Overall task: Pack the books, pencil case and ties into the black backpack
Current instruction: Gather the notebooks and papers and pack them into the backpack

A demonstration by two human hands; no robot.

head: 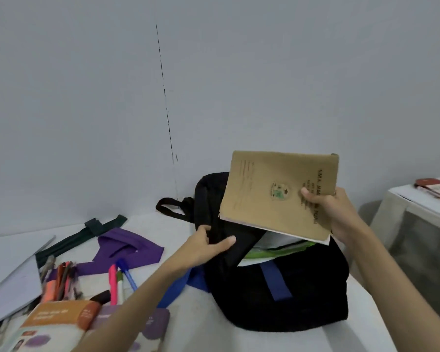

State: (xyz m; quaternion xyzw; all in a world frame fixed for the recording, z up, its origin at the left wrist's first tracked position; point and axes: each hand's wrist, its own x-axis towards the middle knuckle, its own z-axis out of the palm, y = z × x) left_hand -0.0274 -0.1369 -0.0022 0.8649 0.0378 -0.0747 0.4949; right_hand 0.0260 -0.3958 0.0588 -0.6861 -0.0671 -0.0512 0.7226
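The black backpack stands on the white table with its top open; book edges show inside the opening. My left hand grips the backpack's flap and holds it back. My right hand holds a tan-covered book by its right edge, tilted above the opening. A purple tie and a dark green tie lie on the table to the left. Pens and a clear pencil case lie at the lower left, beside an orange-covered book.
A grey folder lies at the far left edge. A second white table with a red item on it stands at the right, separated by a gap. A plain wall rises behind the table.
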